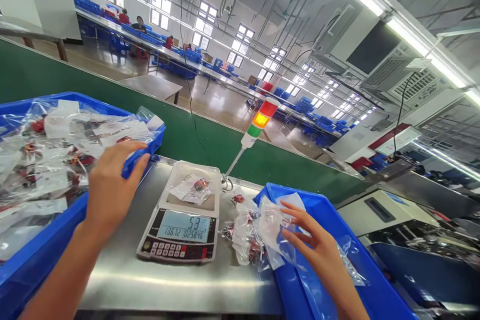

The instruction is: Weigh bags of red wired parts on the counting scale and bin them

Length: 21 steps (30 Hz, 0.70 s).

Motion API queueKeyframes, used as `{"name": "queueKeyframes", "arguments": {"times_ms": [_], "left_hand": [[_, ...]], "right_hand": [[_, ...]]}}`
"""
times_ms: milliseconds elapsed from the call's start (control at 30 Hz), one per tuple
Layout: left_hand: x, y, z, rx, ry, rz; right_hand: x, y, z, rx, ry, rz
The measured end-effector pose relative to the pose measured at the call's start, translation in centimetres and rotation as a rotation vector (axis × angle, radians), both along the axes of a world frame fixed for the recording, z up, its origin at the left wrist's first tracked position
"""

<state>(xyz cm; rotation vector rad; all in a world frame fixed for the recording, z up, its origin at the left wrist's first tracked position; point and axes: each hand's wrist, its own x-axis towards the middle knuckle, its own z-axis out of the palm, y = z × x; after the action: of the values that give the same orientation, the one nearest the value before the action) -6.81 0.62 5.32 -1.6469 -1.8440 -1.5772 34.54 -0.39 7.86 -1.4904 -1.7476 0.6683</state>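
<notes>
My left hand [112, 185], thumb and fingers apart and holding nothing, is over the near right rim of a blue bin [45, 250]. That bin is heaped with clear plastic bags [63, 160] of small reddish coiled parts and white papers. One such bag [195, 187] lies on the pan of a digital scale [178, 235] with a lit display. My right hand [315, 245] has its fingers spread at a clear bag with white paper [272, 222], at the left rim of another blue bin [333, 210]. Several bags [245, 232] are piled between scale and bin.
A signal light [260, 120] with its yellow section lit stands on a pole behind the scale. A green barrier [202, 140] runs behind the metal worktop [168, 285]. At right is a machine [393, 212]; people sit at far tables.
</notes>
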Motion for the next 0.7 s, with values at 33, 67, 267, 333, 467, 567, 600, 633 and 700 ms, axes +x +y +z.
{"name": "queueKeyframes", "arguments": {"times_ms": [33, 67, 267, 333, 467, 567, 600, 633, 700], "left_hand": [[1.6, -0.2, -0.4, -0.022, 0.014, -0.122], [3.0, -0.3, -0.9, -0.042, 0.040, -0.247], [6.9, 0.5, -5.0, -0.110, 0.331, -0.558], [6.9, 1.2, -6.4, -0.158, 0.408, -0.551], [6.6, 2.7, -8.2, -0.235, 0.460, -0.537], [6.6, 3.5, -8.5, -0.272, 0.464, -0.535], [6.6, 3.7, -8.4, -0.278, 0.466, -0.534], [6.6, 3.8, -8.4, -0.279, 0.469, -0.535], [6.5, 3.7, -8.4, -0.279, 0.477, -0.542]], "right_hand": [[1.7, -0.8, -0.6, 0.008, 0.000, -0.085], [3.4, -1.6, -1.3, 0.011, 0.001, -0.172], [10.1, -6.1, -4.3, -0.130, 0.014, -0.514], [10.1, -6.6, -4.7, -0.130, 0.036, -0.555], [7.4, -5.7, -4.8, -0.101, 0.104, -0.521], [4.3, -3.7, -4.8, -0.061, 0.157, -0.427], [3.2, -2.9, -4.8, -0.043, 0.175, -0.387], [2.1, -2.2, -4.8, -0.031, 0.191, -0.343], [0.0, -0.9, -4.7, -0.018, 0.208, -0.265]]}}
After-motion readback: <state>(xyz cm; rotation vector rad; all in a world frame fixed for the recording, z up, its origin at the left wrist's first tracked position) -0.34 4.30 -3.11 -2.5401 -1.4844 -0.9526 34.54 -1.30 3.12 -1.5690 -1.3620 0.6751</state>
